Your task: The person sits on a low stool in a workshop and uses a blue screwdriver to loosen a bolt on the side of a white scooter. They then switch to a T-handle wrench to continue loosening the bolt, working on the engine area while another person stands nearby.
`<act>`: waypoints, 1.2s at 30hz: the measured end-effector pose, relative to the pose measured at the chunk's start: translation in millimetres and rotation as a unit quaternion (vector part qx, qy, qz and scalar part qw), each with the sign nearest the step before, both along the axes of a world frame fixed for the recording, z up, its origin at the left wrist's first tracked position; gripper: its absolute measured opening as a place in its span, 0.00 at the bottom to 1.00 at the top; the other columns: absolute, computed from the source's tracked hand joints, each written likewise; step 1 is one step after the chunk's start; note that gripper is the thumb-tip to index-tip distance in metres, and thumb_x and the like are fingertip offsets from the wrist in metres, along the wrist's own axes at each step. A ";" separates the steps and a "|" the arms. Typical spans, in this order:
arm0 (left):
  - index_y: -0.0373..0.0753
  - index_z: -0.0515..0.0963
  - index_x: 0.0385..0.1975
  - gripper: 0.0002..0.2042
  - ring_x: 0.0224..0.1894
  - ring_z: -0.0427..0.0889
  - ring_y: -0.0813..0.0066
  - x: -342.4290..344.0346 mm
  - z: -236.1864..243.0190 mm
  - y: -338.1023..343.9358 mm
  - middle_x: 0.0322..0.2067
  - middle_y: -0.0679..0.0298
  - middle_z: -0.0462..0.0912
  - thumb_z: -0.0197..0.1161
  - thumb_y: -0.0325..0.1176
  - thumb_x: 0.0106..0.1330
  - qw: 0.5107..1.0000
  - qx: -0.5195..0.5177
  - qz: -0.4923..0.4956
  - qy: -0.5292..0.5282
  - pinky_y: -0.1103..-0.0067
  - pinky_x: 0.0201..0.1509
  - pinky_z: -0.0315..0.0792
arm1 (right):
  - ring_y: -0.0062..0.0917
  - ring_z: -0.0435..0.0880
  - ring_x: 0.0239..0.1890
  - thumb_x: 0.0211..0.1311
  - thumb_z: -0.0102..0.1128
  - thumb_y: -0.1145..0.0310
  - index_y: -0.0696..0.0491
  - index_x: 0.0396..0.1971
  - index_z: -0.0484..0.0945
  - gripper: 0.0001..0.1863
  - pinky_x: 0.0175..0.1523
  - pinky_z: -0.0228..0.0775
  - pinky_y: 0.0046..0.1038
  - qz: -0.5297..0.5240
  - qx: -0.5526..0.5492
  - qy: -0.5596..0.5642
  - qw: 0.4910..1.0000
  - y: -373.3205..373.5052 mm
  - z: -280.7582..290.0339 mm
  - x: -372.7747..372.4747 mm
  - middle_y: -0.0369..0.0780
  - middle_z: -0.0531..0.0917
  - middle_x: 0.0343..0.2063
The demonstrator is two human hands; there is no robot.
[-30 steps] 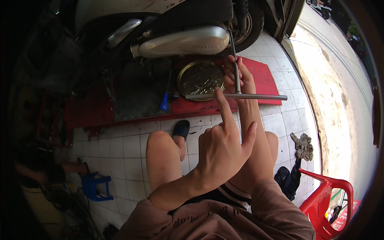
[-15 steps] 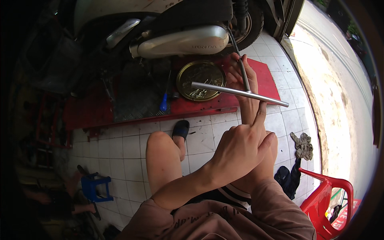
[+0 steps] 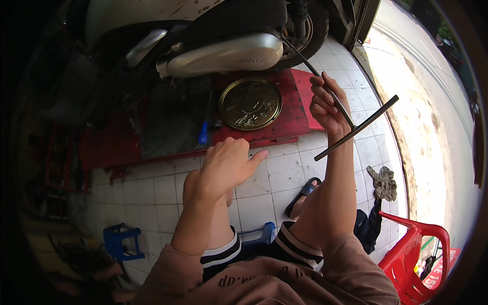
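My right hand [image 3: 329, 105] has its fingers curled round the shaft of a long metal T-handle wrench [image 3: 377, 112]. The crossbar slants up to the right just beyond my wrist. At its far end, the shaft reaches the rear of the scooter's silver side cover [image 3: 229, 55], by the rear wheel; its tip is hidden there. Above my left knee, my left hand [image 3: 223, 168] holds nothing visible, back upward and thumb spread; the other fingers are partly hidden. Nearest to it lies a blue-handled screwdriver [image 3: 203, 133]. Beside that is a round gold tray [image 3: 222, 105] with small shiny parts.
The scooter stands over a red platform [image 3: 297, 104]. A blue stool [image 3: 122, 242] is at left, near a dim second person. At right are a crumpled rag [image 3: 384, 184], dark cloth [image 3: 368, 230] and a red plastic chair [image 3: 402, 254]. Another blue stool [image 3: 267, 233] shows beneath me.
My left hand has left the crossbar and moved left. The crossbar has turned, its right end now higher. My right hand, partly open before, now closes round the shaft.
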State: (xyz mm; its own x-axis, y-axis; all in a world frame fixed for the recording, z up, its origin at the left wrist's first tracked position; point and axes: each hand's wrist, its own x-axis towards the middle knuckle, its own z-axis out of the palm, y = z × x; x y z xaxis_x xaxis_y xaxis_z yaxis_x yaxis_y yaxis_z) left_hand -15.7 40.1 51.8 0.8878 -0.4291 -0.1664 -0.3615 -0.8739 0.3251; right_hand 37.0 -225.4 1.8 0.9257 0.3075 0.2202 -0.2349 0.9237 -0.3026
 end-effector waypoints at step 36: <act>0.36 0.79 0.39 0.15 0.41 0.82 0.51 166.4 -189.1 -4.7 0.30 0.50 0.83 0.62 0.41 0.59 0.987 0.079 0.005 -0.138 0.62 0.47 0.75 | 0.12 0.60 0.17 0.68 0.47 0.61 0.52 0.24 0.75 0.15 0.23 0.51 0.21 -0.089 -0.576 0.148 0.799 31.8 -57.9 10.0 0.27 0.67 0.15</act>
State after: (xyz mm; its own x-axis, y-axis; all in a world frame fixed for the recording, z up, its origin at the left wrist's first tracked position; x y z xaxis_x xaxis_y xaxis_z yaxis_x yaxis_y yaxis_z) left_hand 150.7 35.4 -137.3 0.9125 -0.4086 0.0185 -0.4088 -0.9096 0.0745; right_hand 47.0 -193.6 -56.0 0.9366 0.0052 -0.3505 -0.3493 0.0979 -0.9319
